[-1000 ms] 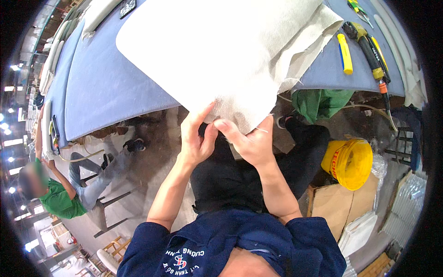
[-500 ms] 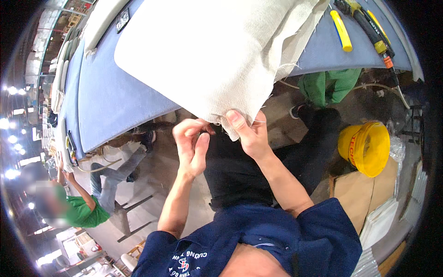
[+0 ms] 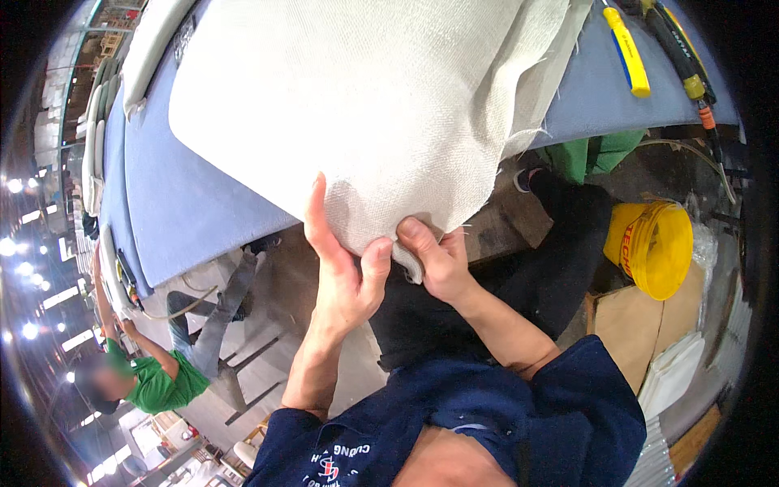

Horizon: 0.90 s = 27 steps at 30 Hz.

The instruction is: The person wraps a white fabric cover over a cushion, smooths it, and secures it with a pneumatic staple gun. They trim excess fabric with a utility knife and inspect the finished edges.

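The near corner of a cream fabric-covered cushion (image 3: 365, 105) is pinched in the grip of the left hand (image 3: 345, 272) and the right hand (image 3: 434, 260), both clenched on the cloth. The cushion lies on the blue counter (image 3: 187, 203), overhanging its edge. A yellow bucket (image 3: 653, 247) stands to the right.

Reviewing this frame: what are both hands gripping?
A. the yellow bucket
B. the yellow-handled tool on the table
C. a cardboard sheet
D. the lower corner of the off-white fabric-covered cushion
D: the left hand and right hand both pinch the hanging corner of the off-white fabric-covered cushion, which lies over the blue table.
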{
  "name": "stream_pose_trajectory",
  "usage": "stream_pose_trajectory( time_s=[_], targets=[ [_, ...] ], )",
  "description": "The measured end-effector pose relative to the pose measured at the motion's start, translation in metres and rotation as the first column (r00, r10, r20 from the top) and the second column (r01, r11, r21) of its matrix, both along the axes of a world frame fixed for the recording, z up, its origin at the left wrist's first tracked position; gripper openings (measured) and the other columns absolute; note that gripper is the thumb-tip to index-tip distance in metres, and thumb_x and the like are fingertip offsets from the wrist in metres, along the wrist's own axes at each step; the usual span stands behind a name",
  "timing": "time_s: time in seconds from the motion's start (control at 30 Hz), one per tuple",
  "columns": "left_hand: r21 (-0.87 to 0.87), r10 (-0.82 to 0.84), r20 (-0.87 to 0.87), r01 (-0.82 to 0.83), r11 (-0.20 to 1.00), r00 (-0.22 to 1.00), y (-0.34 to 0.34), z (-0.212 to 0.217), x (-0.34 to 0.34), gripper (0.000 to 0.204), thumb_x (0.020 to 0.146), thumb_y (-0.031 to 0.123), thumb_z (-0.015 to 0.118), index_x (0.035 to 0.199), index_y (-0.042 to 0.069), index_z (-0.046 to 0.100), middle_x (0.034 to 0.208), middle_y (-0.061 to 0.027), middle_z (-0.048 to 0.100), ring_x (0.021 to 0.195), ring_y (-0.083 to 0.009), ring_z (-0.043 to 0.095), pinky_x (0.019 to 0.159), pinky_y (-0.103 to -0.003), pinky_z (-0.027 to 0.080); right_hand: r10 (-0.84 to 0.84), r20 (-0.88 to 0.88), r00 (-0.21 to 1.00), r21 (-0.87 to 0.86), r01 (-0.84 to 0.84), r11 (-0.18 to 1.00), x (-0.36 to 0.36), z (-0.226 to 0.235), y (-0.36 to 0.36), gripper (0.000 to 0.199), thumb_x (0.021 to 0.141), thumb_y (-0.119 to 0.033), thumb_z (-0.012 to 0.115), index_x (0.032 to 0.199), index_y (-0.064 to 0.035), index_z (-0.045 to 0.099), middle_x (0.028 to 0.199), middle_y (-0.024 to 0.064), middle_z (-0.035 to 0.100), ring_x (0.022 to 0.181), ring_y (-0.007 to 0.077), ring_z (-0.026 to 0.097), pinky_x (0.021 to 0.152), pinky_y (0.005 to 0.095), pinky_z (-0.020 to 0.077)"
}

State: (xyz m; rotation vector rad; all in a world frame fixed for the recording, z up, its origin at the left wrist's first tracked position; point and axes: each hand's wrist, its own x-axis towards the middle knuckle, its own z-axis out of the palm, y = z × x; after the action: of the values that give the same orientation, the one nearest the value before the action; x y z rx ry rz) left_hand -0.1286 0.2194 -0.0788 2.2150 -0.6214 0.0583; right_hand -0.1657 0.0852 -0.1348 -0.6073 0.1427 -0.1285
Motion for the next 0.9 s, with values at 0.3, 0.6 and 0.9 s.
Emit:
stream_pose_trajectory(
  time_s=[0.3,0.6,0.9],
  targets=[
    [0.094,0.101,-0.151,-0.087,0.992,0.983,-0.014,0.038,0.005,0.088,0.097,0.004,0.06,0.17,0.002,0.01,0.153,-0.0229,0.04,0.139,-0.0328,0.044,0.116,-0.043,0.034,-0.136,0.058,0.989,-0.204,0.145,0.968,0.016,0.012,0.005,0.017,0.108,-0.014,0.067,0.107,0.0007,0.074,0.095,-0.0012,0.072,0.083,0.0052,0.061,0.071,0.0243,0.0495],
    [0.13,0.186,-0.141,-0.168,0.977,0.972,-0.007,0.049,-0.005,0.094,0.098,0.02,0.072,0.173,0.015,0.016,0.076,-0.0061,0.067,0.057,-0.0118,0.056,0.058,-0.028,0.052,-0.073,0.156,0.985,-0.259,0.112,0.959,0.009,-0.006,-0.001,0.023,0.108,-0.02,0.069,0.095,-0.0017,0.073,0.076,-0.007,0.059,0.067,0.0025,0.047,0.057,0.0237,0.0358],
    [0.145,0.156,-0.126,-0.138,0.98,0.98,-0.009,0.028,0.012,0.089,0.109,0.028,0.058,0.17,0.0,-0.002,0.144,-0.0344,0.053,0.115,-0.041,0.067,0.103,-0.05,0.052,0.022,0.067,0.997,-0.15,-0.011,0.989,0.013,-0.038,0.005,0.027,0.106,-0.019,0.071,0.121,0.0022,0.071,0.111,0.0049,0.074,0.103,0.0146,0.066,0.091,0.0319,0.0533]
  ],
)
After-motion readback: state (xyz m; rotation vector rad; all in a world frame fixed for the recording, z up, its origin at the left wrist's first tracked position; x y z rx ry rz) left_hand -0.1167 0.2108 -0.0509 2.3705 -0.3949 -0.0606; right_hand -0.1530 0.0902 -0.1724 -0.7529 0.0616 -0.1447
